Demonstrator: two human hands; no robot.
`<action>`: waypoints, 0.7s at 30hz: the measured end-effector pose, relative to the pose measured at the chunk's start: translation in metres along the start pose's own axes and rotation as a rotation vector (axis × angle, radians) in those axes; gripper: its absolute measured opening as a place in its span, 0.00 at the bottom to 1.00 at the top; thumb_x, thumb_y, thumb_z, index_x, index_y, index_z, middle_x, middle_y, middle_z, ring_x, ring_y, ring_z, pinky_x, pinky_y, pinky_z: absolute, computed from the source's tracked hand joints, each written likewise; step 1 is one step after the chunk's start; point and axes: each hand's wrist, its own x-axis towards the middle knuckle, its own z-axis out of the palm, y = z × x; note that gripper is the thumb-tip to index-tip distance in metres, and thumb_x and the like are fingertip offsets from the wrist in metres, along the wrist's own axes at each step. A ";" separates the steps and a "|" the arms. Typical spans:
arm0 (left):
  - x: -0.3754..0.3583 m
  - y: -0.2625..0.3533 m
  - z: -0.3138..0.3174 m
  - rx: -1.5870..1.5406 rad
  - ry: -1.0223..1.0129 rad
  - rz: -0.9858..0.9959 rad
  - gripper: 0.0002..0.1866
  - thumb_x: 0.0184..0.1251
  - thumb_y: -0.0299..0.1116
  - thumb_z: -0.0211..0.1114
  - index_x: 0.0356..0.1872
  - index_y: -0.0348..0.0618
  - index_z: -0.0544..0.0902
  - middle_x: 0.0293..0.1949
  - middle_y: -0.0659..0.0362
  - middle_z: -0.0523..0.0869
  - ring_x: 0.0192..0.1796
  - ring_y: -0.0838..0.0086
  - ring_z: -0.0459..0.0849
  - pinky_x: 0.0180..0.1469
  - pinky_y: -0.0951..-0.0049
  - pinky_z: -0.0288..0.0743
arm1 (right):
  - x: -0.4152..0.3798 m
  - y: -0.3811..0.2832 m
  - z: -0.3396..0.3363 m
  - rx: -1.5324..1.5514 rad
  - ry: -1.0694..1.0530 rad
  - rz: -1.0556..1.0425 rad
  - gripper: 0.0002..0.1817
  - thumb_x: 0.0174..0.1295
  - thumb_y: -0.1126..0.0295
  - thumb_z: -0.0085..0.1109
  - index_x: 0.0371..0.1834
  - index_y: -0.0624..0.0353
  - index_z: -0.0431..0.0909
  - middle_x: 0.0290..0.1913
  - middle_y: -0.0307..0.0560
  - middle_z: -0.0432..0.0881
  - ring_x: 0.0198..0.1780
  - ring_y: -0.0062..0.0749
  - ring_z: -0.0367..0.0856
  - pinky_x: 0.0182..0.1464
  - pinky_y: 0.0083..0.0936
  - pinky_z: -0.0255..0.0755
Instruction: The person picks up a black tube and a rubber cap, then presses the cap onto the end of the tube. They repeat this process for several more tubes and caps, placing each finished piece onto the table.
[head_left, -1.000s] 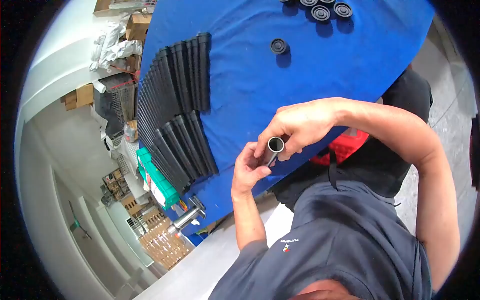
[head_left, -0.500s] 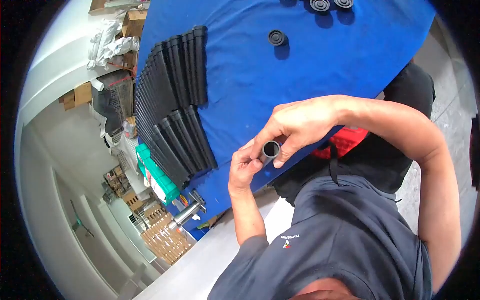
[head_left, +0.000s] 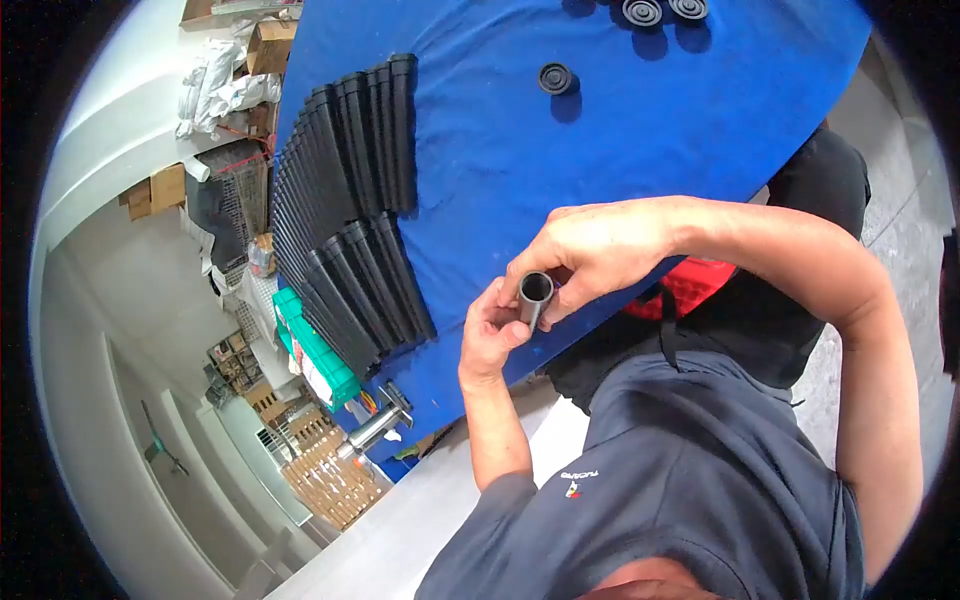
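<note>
A dark grey tube (head_left: 534, 308) is held between both hands over the near edge of the blue-covered table, its open round end facing up toward me. My left hand (head_left: 490, 340) has its fingers and thumb wrapped round the tube's left side. My right hand (head_left: 598, 252) reaches across from the right, with fingers behind the tube and thumb along its right side. The tube's lower part is hidden or foreshortened.
Rows of black tubes (head_left: 370, 270) lie on the blue table cover (head_left: 480, 150) at left. A round black cap (head_left: 556, 79) sits farther back, with several more at the top edge. A green box (head_left: 315, 350) and a metal fixture (head_left: 380, 422) stand at the left edge.
The tube's open end has shifted slightly left and up, and its tilt has changed. My right thumb and fingers have moved a little around it; both hands still hold it.
</note>
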 end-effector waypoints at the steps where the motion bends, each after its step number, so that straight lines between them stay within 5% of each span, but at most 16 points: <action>1: 0.000 0.001 0.000 -0.027 0.002 -0.014 0.33 0.60 0.46 0.84 0.58 0.35 0.81 0.49 0.59 0.86 0.51 0.73 0.84 0.51 0.71 0.78 | 0.001 0.004 0.000 0.012 0.013 -0.008 0.22 0.63 0.69 0.73 0.60 0.62 0.84 0.48 0.52 0.92 0.49 0.41 0.90 0.53 0.37 0.80; 7: 0.001 -0.018 -0.022 0.002 0.031 0.062 0.20 0.70 0.39 0.76 0.52 0.33 0.85 0.47 0.57 0.88 0.50 0.72 0.85 0.51 0.71 0.79 | -0.002 -0.003 -0.005 -0.188 0.091 0.031 0.18 0.65 0.62 0.71 0.52 0.63 0.86 0.41 0.57 0.91 0.43 0.44 0.91 0.46 0.38 0.81; 10: 0.013 -0.003 -0.003 0.430 0.165 0.181 0.12 0.72 0.30 0.71 0.50 0.31 0.86 0.47 0.54 0.89 0.49 0.69 0.85 0.52 0.69 0.79 | -0.005 -0.003 -0.010 -0.352 0.282 0.019 0.19 0.66 0.59 0.68 0.48 0.66 0.87 0.36 0.61 0.90 0.37 0.47 0.91 0.41 0.38 0.81; 11: 0.024 0.002 0.011 0.742 0.331 0.409 0.10 0.69 0.23 0.69 0.48 0.31 0.86 0.44 0.53 0.88 0.46 0.65 0.85 0.51 0.67 0.79 | -0.006 -0.001 -0.011 -0.393 0.367 -0.012 0.19 0.66 0.58 0.67 0.47 0.67 0.87 0.34 0.61 0.89 0.35 0.47 0.91 0.40 0.38 0.81; 13: 0.031 0.011 0.030 0.948 0.715 0.747 0.09 0.66 0.22 0.70 0.46 0.34 0.87 0.40 0.53 0.88 0.43 0.61 0.85 0.50 0.65 0.78 | -0.006 -0.009 -0.018 -0.243 0.487 0.174 0.18 0.70 0.62 0.65 0.50 0.68 0.85 0.30 0.53 0.88 0.29 0.30 0.89 0.32 0.30 0.81; 15: 0.023 0.010 0.034 0.840 0.658 0.849 0.05 0.69 0.23 0.68 0.44 0.34 0.86 0.42 0.53 0.87 0.44 0.70 0.84 0.48 0.71 0.79 | -0.008 -0.012 -0.026 0.103 0.638 0.210 0.17 0.72 0.62 0.64 0.53 0.66 0.85 0.31 0.46 0.87 0.29 0.24 0.87 0.30 0.23 0.81; 17: 0.029 0.006 0.036 0.519 0.412 0.633 0.07 0.71 0.27 0.69 0.43 0.34 0.87 0.40 0.53 0.87 0.42 0.70 0.84 0.47 0.70 0.79 | -0.009 -0.008 -0.033 0.299 0.739 0.109 0.19 0.74 0.58 0.62 0.52 0.66 0.84 0.33 0.44 0.86 0.28 0.23 0.85 0.28 0.21 0.80; 18: 0.038 0.008 0.042 0.248 0.376 0.375 0.14 0.73 0.34 0.71 0.51 0.34 0.85 0.49 0.51 0.88 0.52 0.66 0.85 0.51 0.67 0.81 | -0.008 -0.007 -0.033 0.354 0.756 0.082 0.20 0.75 0.56 0.62 0.52 0.66 0.84 0.32 0.44 0.86 0.28 0.22 0.84 0.28 0.21 0.79; 21: 0.085 0.023 0.054 -0.332 0.203 0.498 0.21 0.74 0.35 0.70 0.63 0.40 0.81 0.64 0.48 0.83 0.68 0.60 0.79 0.64 0.59 0.80 | 0.000 -0.005 -0.030 0.442 0.740 0.072 0.22 0.76 0.54 0.61 0.53 0.65 0.82 0.33 0.44 0.87 0.28 0.21 0.84 0.27 0.19 0.78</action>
